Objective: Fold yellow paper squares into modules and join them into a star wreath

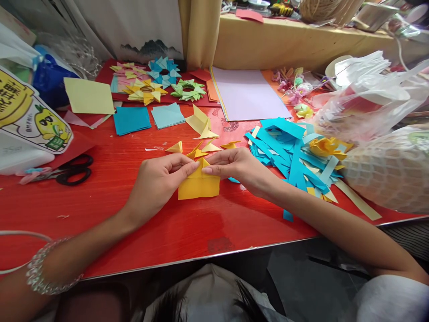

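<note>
Left hand (164, 176) and right hand (233, 167): fingers pinch yellow paper (199, 185) | Folded pieces (201, 150): behind yellow paper | Blue strips (291, 154): to its right

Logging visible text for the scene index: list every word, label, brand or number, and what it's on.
White bag, yellow print: large Chinese characters, tilted and cut off by the frame; one looks like "鲜", rest not certain.
Same bag, beside the cartoon lemon: small characters, too small to read.
Green sign under the lemon: too small.
Clear bag at right: green print, too blurred.
No readable numbers or brands.
</note>
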A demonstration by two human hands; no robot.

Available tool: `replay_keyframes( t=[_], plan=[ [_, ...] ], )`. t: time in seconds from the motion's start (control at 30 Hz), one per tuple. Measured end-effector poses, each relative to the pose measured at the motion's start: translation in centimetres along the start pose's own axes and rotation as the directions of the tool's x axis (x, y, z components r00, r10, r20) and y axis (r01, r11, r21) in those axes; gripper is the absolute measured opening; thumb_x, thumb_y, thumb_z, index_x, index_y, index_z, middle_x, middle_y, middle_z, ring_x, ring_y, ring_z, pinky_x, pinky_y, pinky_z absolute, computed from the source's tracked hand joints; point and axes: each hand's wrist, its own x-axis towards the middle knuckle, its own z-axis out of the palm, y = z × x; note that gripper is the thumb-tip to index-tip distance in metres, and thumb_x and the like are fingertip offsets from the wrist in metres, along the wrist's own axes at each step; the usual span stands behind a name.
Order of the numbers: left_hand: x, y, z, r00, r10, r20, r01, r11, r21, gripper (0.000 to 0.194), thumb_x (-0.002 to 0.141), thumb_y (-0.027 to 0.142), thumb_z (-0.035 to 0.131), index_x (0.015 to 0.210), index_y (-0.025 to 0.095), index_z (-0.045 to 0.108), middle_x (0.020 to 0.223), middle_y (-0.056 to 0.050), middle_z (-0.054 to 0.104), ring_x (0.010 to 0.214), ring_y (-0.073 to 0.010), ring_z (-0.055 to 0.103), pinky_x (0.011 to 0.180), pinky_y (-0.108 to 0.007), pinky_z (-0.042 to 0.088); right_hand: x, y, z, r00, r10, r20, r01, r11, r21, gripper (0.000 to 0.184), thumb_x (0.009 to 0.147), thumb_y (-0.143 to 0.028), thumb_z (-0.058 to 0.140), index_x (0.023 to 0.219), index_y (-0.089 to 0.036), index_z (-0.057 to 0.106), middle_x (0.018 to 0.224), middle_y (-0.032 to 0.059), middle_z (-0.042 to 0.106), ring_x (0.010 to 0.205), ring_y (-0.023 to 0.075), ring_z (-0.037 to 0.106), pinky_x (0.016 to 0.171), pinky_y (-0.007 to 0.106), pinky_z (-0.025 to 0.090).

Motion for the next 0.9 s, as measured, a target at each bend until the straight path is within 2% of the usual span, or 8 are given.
replay_keyframes(
  t=[0.13, 0.33, 0.47, 0.53, 0.63, 0.7, 0.9],
  plan=[
    [0.04, 0.07, 0.11, 1.000, 0.001, -0.003, -0.001, 1.000, 0.006, 0.026, 0.080, 0.043, 0.060, 0.075, 0.018, 0.067, 0.071, 0.001, 0.062, 0.065, -0.0121, 0.053, 0.056, -0.022, 0.037, -0.05, 0.03, 0.07, 0.999, -0.003, -0.035, 0.002, 1.000, -0.025, 0.024, 0.063, -0.025, 0.078, 0.084, -0.015, 0.071, 0.079, 0.0025, 0.072, 0.077, 0.0124, 0.066, 0.069, 0.023, 0.050],
    [0.09, 0.50, -0.10, 0.997, 0.024, 0.075, -0.022, 0.999, -0.026, 0.023, 0.083, 0.041, 0.056, 0.077, 0.020, 0.066, 0.076, 0.001, 0.064, 0.071, -0.0124, 0.056, 0.059, -0.020, 0.040, -0.23, 0.04, 0.05, 0.998, -0.054, -0.026, 0.051, 0.992, -0.116, 0.037, 0.068, -0.029, 0.075, 0.101, -0.015, 0.067, 0.069, 0.0004, 0.069, 0.068, 0.0114, 0.063, 0.062, 0.022, 0.047],
    [0.10, 0.60, -0.09, 0.995, 0.072, 0.062, -0.073, 0.997, 0.014, 0.023, 0.082, 0.041, 0.057, 0.074, 0.020, 0.064, 0.073, 0.002, 0.062, 0.067, -0.0109, 0.053, 0.058, -0.019, 0.038, -0.42, 0.14, 0.43, 0.999, -0.035, -0.013, 0.033, 0.988, -0.148, 0.042, 0.067, -0.028, 0.076, 0.105, -0.016, 0.065, 0.068, 0.0008, 0.069, 0.070, 0.0122, 0.063, 0.061, 0.022, 0.045],
    [0.05, 0.55, -0.06, 0.994, 0.084, 0.069, -0.086, 0.996, 0.023, 0.023, 0.082, 0.039, 0.059, 0.072, 0.019, 0.064, 0.071, 0.002, 0.061, 0.066, -0.0103, 0.052, 0.058, -0.019, 0.038, -0.47, 0.26, 0.69, 1.000, -0.007, -0.010, 0.005, 0.989, -0.151, 0.039, 0.065, -0.028, 0.077, 0.099, -0.015, 0.065, 0.069, 0.0013, 0.068, 0.070, 0.0122, 0.062, 0.060, 0.021, 0.045],
    [-0.04, 0.38, -0.09, 0.995, 0.071, 0.070, -0.073, 0.997, 0.018, 0.024, 0.082, 0.039, 0.059, 0.071, 0.018, 0.064, 0.070, 0.002, 0.060, 0.065, -0.0101, 0.050, 0.057, -0.020, 0.037, -0.39, 0.44, 0.92, 1.000, 0.010, 0.015, -0.007, 0.988, -0.154, 0.025, 0.064, -0.030, 0.077, 0.076, -0.013, 0.064, 0.067, 0.0006, 0.065, 0.065, 0.0095, 0.059, 0.056, 0.020, 0.043],
    [-0.03, 0.24, -0.16, 0.996, 0.053, 0.068, -0.052, 0.999, -0.008, 0.024, 0.081, 0.040, 0.059, 0.072, 0.018, 0.064, 0.072, 0.002, 0.061, 0.066, -0.0105, 0.050, 0.058, -0.020, 0.038, -0.28, 0.51, 0.90, 0.999, 0.003, 0.037, 0.004, 0.985, -0.174, 0.025, 0.063, -0.032, 0.077, 0.065, -0.012, 0.060, 0.063, -0.0012, 0.061, 0.059, 0.0071, 0.055, 0.052, 0.018, 0.041],
    [0.58, 0.06, -0.41, 1.000, 0.002, -0.030, -0.005, 0.994, -0.110, 0.020, 0.078, 0.038, 0.063, 0.073, 0.019, 0.065, 0.071, 0.001, 0.058, 0.066, -0.0119, 0.050, 0.058, -0.022, 0.038, -0.23, 0.09, 0.42, 0.993, 0.039, 0.114, -0.018, 0.984, -0.176, 0.031, 0.065, -0.038, 0.075, 0.062, -0.015, 0.055, 0.057, -0.0011, 0.058, 0.055, 0.0101, 0.058, 0.052, 0.022, 0.047]
  ],
)
